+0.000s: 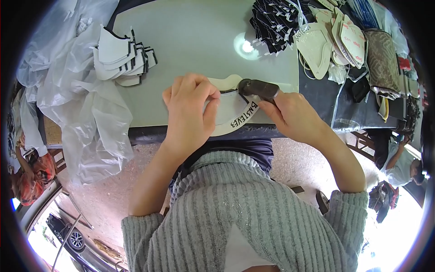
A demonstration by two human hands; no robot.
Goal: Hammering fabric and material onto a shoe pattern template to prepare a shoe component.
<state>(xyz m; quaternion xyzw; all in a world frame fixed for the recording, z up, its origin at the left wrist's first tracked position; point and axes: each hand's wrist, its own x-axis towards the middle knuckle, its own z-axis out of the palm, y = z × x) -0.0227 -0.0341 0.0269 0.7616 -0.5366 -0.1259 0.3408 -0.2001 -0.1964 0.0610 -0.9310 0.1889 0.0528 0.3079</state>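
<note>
My right hand [292, 112] is closed round a hammer [260, 88], whose dark round face rests at the edge of the work. Under it lies a curved cream template [225, 83] with hand lettering on its lower band. On the template sits a white cut piece [226, 106] with a narrow dark edge. My left hand [190, 106] is bent over the left end of this work, thumb and forefinger pinched at the white piece's dark edge. The hand covers that end, and the hammer hides part of the edge.
A stack of white dark-edged pieces [120, 56] lies at the far left, by crumpled clear plastic [97, 109]. Bundled black pieces [276, 25] and several cream templates [315, 50] lie at the far right, near a brown patterned roll [383, 61]. Other people are at both sides.
</note>
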